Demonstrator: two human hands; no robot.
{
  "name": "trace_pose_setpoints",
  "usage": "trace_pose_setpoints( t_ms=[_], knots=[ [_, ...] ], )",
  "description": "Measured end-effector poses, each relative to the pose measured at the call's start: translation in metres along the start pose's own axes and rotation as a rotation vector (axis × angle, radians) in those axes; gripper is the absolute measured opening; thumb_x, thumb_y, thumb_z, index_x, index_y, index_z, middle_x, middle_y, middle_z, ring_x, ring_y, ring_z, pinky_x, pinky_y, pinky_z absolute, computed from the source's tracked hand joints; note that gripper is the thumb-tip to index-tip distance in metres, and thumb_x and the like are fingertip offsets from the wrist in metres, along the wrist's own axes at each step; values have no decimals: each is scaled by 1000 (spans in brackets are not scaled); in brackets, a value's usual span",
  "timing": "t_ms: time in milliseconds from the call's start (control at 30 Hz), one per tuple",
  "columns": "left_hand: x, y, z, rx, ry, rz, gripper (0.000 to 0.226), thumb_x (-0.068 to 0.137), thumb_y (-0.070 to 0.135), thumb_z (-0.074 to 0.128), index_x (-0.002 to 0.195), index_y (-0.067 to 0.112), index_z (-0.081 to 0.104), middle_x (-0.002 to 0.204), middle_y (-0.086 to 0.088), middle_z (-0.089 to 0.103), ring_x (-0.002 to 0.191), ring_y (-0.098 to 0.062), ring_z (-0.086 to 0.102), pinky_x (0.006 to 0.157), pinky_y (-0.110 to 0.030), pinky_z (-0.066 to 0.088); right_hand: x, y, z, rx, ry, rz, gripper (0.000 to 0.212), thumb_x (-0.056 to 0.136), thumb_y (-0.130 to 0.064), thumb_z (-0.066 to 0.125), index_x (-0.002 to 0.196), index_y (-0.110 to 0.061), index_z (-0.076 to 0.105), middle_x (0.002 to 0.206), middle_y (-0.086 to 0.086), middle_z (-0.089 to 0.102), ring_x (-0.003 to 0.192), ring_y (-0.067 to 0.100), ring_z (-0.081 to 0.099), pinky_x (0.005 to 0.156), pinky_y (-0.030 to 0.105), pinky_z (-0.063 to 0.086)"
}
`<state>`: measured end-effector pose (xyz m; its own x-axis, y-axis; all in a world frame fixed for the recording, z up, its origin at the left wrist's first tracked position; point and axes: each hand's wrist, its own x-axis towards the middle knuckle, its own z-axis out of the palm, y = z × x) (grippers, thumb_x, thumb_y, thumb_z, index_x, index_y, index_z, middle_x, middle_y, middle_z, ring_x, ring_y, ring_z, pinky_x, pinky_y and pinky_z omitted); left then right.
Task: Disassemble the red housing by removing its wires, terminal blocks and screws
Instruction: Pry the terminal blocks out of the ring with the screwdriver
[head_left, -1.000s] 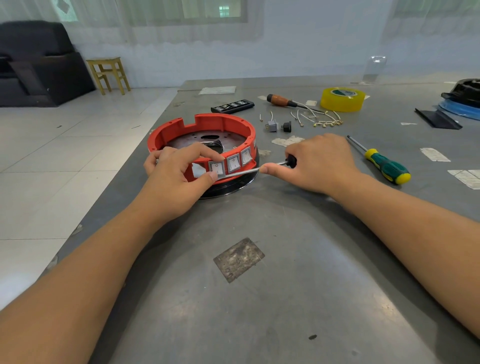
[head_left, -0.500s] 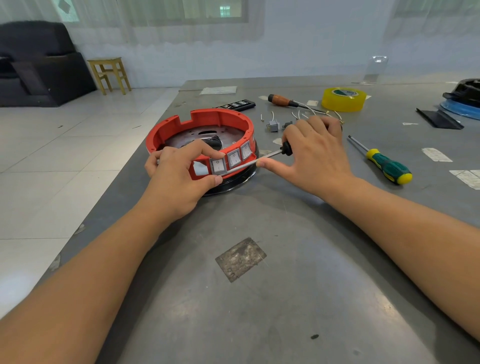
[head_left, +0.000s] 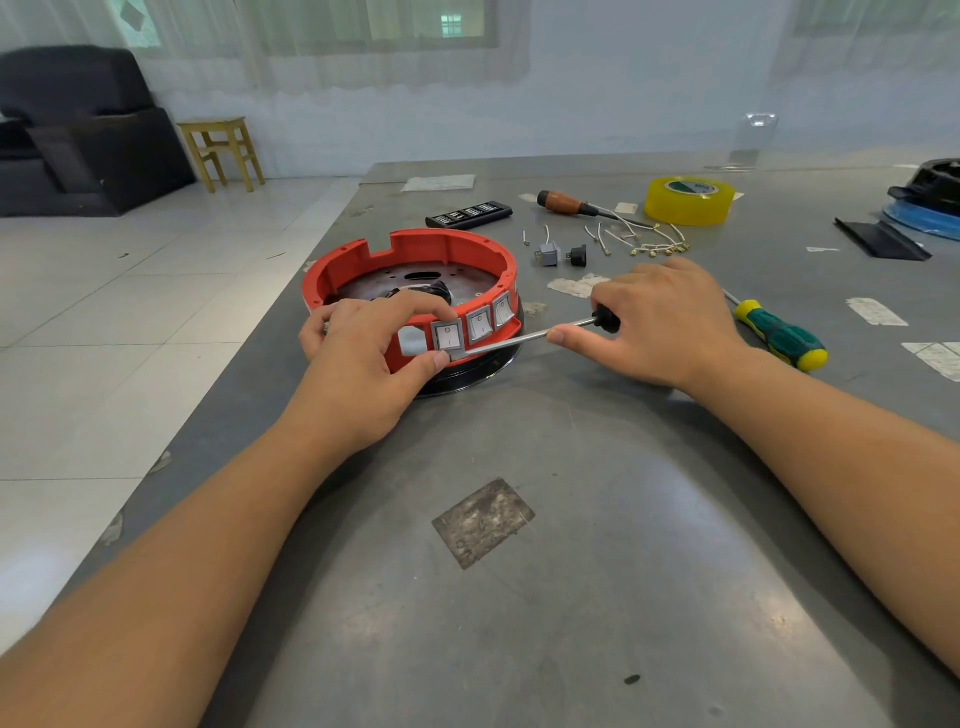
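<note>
A round red housing (head_left: 415, 260) sits at the table's (head_left: 571, 597) 11 o'clock, three grey rocker switches (head_left: 479, 325) and one empty slot in its near wall. The left hand (head_left: 363, 358) grips its rim; the right hand (head_left: 660, 325) holds a screwdriver (head_left: 519, 340), tip under the nearest switch

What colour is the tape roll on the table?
Yellow, with a green and white label inside the tape roll; the head view shows it.
</note>
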<state>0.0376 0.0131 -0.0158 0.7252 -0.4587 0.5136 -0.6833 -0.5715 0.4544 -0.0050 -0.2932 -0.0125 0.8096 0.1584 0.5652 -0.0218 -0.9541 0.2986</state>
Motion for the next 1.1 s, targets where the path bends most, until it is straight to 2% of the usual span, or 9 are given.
trace_pose_setpoints(
  t_ms=[133, 333, 500, 600, 767, 833, 967, 1100],
  knots=[
    [0, 2, 1, 6, -8, -8, 37, 97, 31, 73, 115, 57, 53, 116, 20, 59, 128, -18, 46, 110, -33, 13, -2, 8, 2, 19, 3, -25, 79, 87, -92, 11, 64, -27, 49, 58, -6, 52, 59, 18, 48, 66, 32, 33],
    [0, 5, -2, -18, -9, -13, 43, 96, 30, 75, 105, 63, 50, 114, 22, 58, 124, -11, 42, 108, -27, 9, -1, 7, 1, 14, -2, -21, 83, 85, -93, 8, 65, -25, 52, 60, -5, 52, 63, 20, 50, 68, 33, 33],
    [1, 6, -3, -22, -21, -31, 44, 95, 31, 76, 102, 66, 49, 120, 23, 58, 123, -6, 38, 108, -28, 9, -4, 9, -4, -26, -93, 23, 91, 77, -99, 2, 55, -23, 47, 45, -5, 44, 46, 14, 43, 52, 23, 28],
    [1, 7, -3, -20, -31, -52, 42, 95, 32, 76, 101, 65, 50, 123, 22, 58, 125, -7, 36, 107, -28, 9, -3, 14, -4, -13, -150, 13, 95, 72, -101, -3, 55, -23, 49, 47, -3, 48, 48, 16, 46, 51, 23, 36],
    [2, 9, -3, -22, -33, -71, 44, 95, 31, 76, 100, 65, 49, 124, 22, 57, 128, -10, 36, 109, -30, 9, -9, 28, -1, 55, -148, 31, 99, 69, -101, -6, 60, -21, 52, 48, -3, 49, 50, 15, 47, 51, 24, 25],
    [2, 10, -4, -33, -35, -72, 44, 95, 30, 76, 100, 65, 49, 122, 24, 55, 125, -7, 32, 110, -31, 10, -13, 30, 0, 87, -124, 68, 97, 71, -100, -4, 63, -23, 53, 50, -4, 49, 51, 13, 46, 51, 24, 23],
    [2, 12, -5, -45, -35, -90, 44, 96, 28, 75, 100, 64, 50, 127, 20, 56, 131, -11, 34, 118, -39, 11, -10, 22, 0, 49, -39, 123, 87, 79, -96, 8, 61, -22, 50, 52, -6, 49, 53, 14, 46, 51, 25, 22],
    [2, 13, -6, -51, -32, -87, 44, 96, 27, 75, 100, 64, 49, 126, 22, 55, 125, -5, 31, 120, -41, 12, -8, 16, 3, 61, -1, 129, 81, 84, -94, 13, 60, -24, 47, 54, -5, 49, 56, 19, 49, 57, 31, 33]
  ],
)
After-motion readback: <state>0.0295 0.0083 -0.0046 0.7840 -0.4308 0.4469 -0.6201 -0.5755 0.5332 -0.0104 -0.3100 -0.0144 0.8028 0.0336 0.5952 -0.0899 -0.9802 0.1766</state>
